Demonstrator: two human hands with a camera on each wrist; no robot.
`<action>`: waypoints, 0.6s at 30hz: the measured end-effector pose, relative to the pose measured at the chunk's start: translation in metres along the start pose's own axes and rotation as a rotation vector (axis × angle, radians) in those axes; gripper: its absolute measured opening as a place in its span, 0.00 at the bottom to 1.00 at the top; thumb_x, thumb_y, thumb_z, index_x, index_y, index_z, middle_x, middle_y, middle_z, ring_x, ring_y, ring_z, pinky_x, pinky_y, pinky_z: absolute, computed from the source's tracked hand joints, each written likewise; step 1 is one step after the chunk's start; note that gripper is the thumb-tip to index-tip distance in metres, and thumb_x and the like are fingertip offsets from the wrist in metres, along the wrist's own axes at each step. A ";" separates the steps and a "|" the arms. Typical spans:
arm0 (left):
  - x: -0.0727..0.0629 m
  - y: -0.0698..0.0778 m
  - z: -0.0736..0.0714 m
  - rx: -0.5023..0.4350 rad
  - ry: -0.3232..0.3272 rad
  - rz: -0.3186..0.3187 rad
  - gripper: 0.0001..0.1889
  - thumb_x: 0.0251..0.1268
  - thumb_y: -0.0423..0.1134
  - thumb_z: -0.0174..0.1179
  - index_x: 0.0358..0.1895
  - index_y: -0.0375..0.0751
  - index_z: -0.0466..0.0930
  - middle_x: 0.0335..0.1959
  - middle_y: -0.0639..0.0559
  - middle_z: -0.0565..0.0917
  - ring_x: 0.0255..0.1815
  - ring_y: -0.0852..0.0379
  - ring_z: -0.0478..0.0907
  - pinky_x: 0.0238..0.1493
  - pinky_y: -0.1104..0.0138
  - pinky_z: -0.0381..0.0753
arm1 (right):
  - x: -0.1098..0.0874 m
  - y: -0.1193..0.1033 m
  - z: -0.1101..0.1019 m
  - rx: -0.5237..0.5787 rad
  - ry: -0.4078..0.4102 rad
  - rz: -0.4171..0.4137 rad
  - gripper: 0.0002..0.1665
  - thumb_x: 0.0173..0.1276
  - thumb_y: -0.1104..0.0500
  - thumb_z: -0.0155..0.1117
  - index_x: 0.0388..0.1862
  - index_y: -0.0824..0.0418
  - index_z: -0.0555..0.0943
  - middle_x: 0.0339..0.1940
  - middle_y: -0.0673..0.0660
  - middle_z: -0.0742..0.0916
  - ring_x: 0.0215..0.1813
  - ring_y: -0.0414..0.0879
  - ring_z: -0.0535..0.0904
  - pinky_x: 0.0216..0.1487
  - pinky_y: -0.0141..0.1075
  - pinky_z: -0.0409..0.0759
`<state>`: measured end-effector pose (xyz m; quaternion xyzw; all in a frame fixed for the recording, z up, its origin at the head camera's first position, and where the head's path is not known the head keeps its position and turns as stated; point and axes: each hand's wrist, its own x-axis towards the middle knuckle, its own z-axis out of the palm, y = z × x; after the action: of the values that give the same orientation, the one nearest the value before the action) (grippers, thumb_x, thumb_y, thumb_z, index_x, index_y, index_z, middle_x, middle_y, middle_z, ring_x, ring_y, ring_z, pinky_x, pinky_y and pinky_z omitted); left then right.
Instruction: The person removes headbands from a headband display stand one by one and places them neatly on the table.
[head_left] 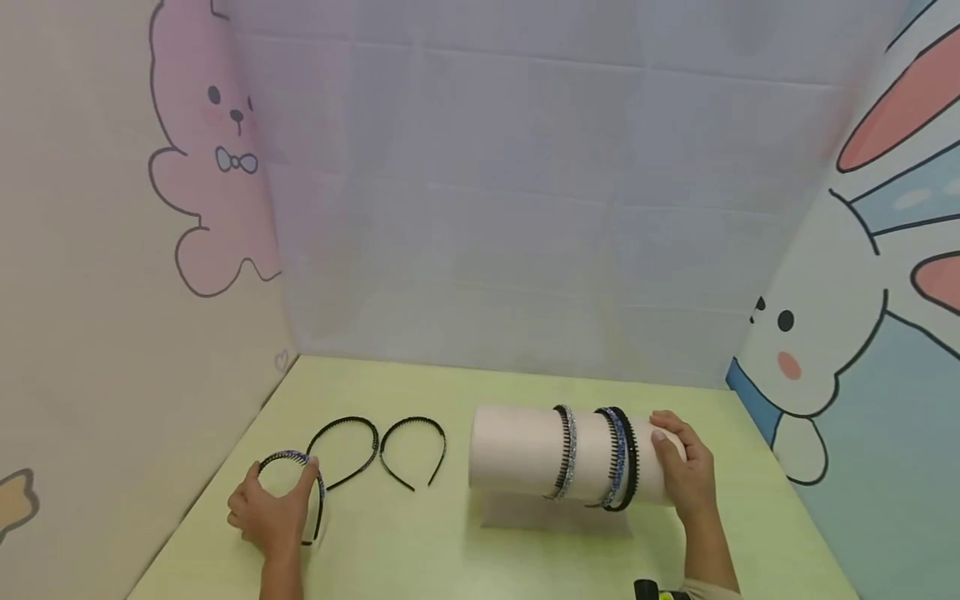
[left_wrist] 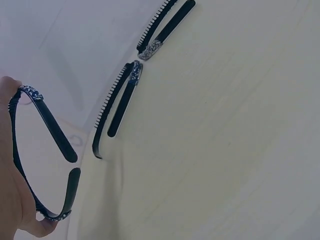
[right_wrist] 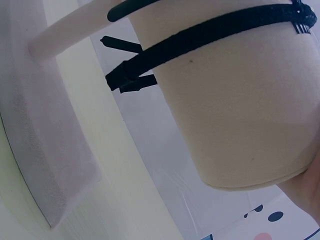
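Observation:
At the table's left, my left hand grips a black toothed headband with blue glitter between thumb and fingers. In the left wrist view the same headband is held off the table, its two ends close together. My right hand holds the right end of a pale padded cylinder display stand. Around that cylinder sit a silver glitter headband, a blue glitter headband and a black headband. The right wrist view shows the cylinder's end close up; most of the right hand is hidden there.
Two more headbands lie on the table, one just beyond the left hand and another to its right. Beneath the cylinder is a pale base. Cloth walls stand at the back and both sides of the table.

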<state>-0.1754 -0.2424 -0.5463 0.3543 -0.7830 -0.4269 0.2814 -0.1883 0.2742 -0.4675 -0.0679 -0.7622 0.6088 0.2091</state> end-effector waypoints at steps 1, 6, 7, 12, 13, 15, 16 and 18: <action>0.002 -0.001 0.000 -0.011 0.005 0.009 0.53 0.38 0.64 0.69 0.68 0.40 0.60 0.60 0.31 0.61 0.60 0.31 0.53 0.52 0.40 0.54 | 0.000 0.000 0.000 -0.003 0.000 0.001 0.15 0.69 0.60 0.56 0.51 0.67 0.77 0.56 0.50 0.78 0.63 0.39 0.65 0.61 0.38 0.62; 0.019 -0.003 -0.001 -0.052 -0.006 0.004 0.56 0.38 0.62 0.71 0.69 0.34 0.56 0.62 0.30 0.59 0.62 0.32 0.52 0.57 0.44 0.55 | 0.001 -0.001 0.000 0.000 -0.002 -0.007 0.15 0.69 0.60 0.56 0.51 0.67 0.77 0.56 0.51 0.78 0.62 0.38 0.65 0.61 0.38 0.63; 0.023 -0.003 -0.001 -0.047 -0.017 -0.007 0.57 0.38 0.64 0.70 0.69 0.33 0.55 0.63 0.30 0.58 0.62 0.32 0.51 0.58 0.44 0.55 | 0.001 0.000 0.000 0.000 -0.001 -0.008 0.15 0.69 0.61 0.56 0.51 0.67 0.77 0.56 0.51 0.78 0.62 0.38 0.65 0.61 0.37 0.63; 0.044 -0.003 0.002 0.025 -0.072 -0.030 0.62 0.36 0.70 0.66 0.70 0.32 0.50 0.64 0.28 0.53 0.64 0.33 0.46 0.59 0.43 0.52 | 0.000 0.000 -0.001 0.018 0.005 -0.011 0.15 0.69 0.61 0.56 0.50 0.68 0.77 0.55 0.50 0.78 0.62 0.38 0.65 0.61 0.37 0.62; 0.048 -0.003 0.002 0.042 -0.084 -0.032 0.62 0.36 0.71 0.65 0.70 0.31 0.49 0.64 0.27 0.52 0.64 0.33 0.46 0.59 0.43 0.52 | 0.000 0.000 -0.001 0.020 0.004 -0.010 0.15 0.69 0.61 0.56 0.50 0.68 0.77 0.55 0.50 0.78 0.62 0.38 0.65 0.61 0.37 0.62; 0.055 -0.002 0.004 0.074 -0.108 -0.036 0.63 0.37 0.71 0.64 0.70 0.30 0.48 0.64 0.26 0.51 0.63 0.31 0.45 0.58 0.42 0.51 | 0.000 0.000 0.000 0.024 0.002 -0.010 0.15 0.69 0.61 0.57 0.50 0.68 0.77 0.55 0.49 0.78 0.61 0.38 0.65 0.61 0.37 0.63; 0.058 -0.001 0.005 0.092 -0.122 -0.038 0.62 0.38 0.71 0.64 0.70 0.30 0.48 0.64 0.25 0.50 0.63 0.30 0.45 0.58 0.41 0.51 | 0.000 0.000 0.000 0.023 0.000 -0.012 0.15 0.69 0.61 0.57 0.50 0.68 0.77 0.55 0.49 0.78 0.61 0.37 0.66 0.61 0.37 0.63; 0.064 0.000 0.006 0.127 -0.151 -0.044 0.62 0.40 0.70 0.63 0.70 0.28 0.47 0.64 0.24 0.50 0.62 0.29 0.45 0.57 0.40 0.51 | 0.000 0.000 0.000 0.022 0.001 -0.022 0.15 0.69 0.60 0.57 0.50 0.68 0.77 0.54 0.49 0.79 0.61 0.37 0.66 0.60 0.37 0.64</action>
<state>-0.2178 -0.2903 -0.5409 0.3556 -0.8195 -0.4078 0.1890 -0.1883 0.2741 -0.4678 -0.0575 -0.7561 0.6149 0.2167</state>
